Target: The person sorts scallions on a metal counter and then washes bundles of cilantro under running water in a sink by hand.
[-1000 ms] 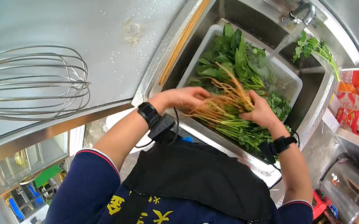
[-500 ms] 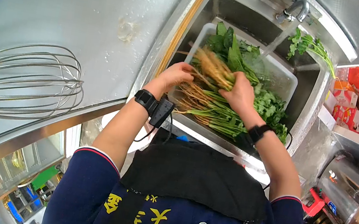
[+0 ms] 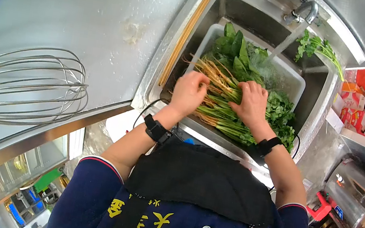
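A bunch of cilantro [image 3: 225, 93], with pale brown roots and green stems, lies across a heap of greens in the sink [image 3: 256, 17]. My right hand [image 3: 252, 104] is closed round its stems, thumb on the near side. At the root end, my left hand [image 3: 189, 92] has its fingers curled against the roots; its exact grip is partly hidden. More cilantro stems lie below both hands. Broad dark green leaves [image 3: 239, 51] stand up behind them. Beneath the greens is a translucent plastic tub [image 3: 298, 81].
Water runs from the faucet [image 3: 309, 13] into the tub. Long wooden sticks [image 3: 187, 35] rest along the sink's left rim. A leafy sprig [image 3: 321, 48] lies on the right rim. A large wire whisk [image 3: 28, 85] lies on the counter [image 3: 88, 11] at left.
The root end of the bunch was blurred by motion and now looks still. My left hand has moved slightly right and down, its fingers now against the roots. My right hand still grips the stems.
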The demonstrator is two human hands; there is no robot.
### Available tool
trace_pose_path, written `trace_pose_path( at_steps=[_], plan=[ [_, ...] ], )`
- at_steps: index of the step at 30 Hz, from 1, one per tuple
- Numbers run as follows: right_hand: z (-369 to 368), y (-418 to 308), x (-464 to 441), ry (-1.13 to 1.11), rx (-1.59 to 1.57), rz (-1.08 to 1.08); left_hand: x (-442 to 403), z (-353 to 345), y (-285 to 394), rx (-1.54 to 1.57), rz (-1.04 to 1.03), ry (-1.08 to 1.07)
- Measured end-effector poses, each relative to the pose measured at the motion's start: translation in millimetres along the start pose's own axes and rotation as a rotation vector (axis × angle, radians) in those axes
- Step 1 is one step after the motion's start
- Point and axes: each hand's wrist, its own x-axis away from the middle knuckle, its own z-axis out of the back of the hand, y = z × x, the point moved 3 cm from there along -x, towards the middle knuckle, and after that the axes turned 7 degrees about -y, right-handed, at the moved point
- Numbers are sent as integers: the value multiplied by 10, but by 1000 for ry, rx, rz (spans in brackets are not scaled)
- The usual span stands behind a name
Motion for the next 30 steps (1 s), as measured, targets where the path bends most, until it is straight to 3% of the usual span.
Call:
trace_pose_path(
  at_steps=[3, 5, 7, 9, 11, 13, 14, 16, 19, 21, 23, 24, 25, 27, 30],
  plan=[
    [-122, 46, 8, -14, 35, -48, 71, -117, -15, 4, 6, -96],
    [-65, 61, 78, -8, -12, 75, 94, -218, -8, -24, 48, -249],
    [19, 95, 223, 19, -38, 95, 120, -255, 1, -52, 90, -270],
    [92, 145, 293, 202, -375, 67, 165, -293, -91, -1, 218, -385],
    [166, 244, 260, 105, -555, -257, 203, -351, -137, 39, 262, -350],
    [38, 389, 143, 53, -561, -289, 187, -468, -219, 83, 288, -315],
    [-58, 415, 92, 56, -561, -287, 172, -545, -311, 179, 334, -306],
    [-143, 262, -30, 143, -322, 0, 115, -613, -397, 271, 378, -292],
    [-201, 104, -140, -44, -184, -61, 77, -598, -417, 477, 499, -249],
    [-167, 100, -208, -116, -145, -95, 69, -584, -361, 883, 592, -315],
    [-214, 247, -221, -144, -228, -110, 80, -568, -339, 933, 683, -272],
    [-175, 283, -200, 40, -274, 20, 98, -563, -319, 983, 777, -231],
    [-179, 366, -188, 39, -273, 20, 96, -558, -278, 985, 778, -230],
    [-254, 568, -153, -172, -857, -274, 100, -588, -190, 1050, 829, -219],
    [-163, 559, -104, -171, -838, -185, 73, -715, -175, 1055, 832, -251]
  ],
)
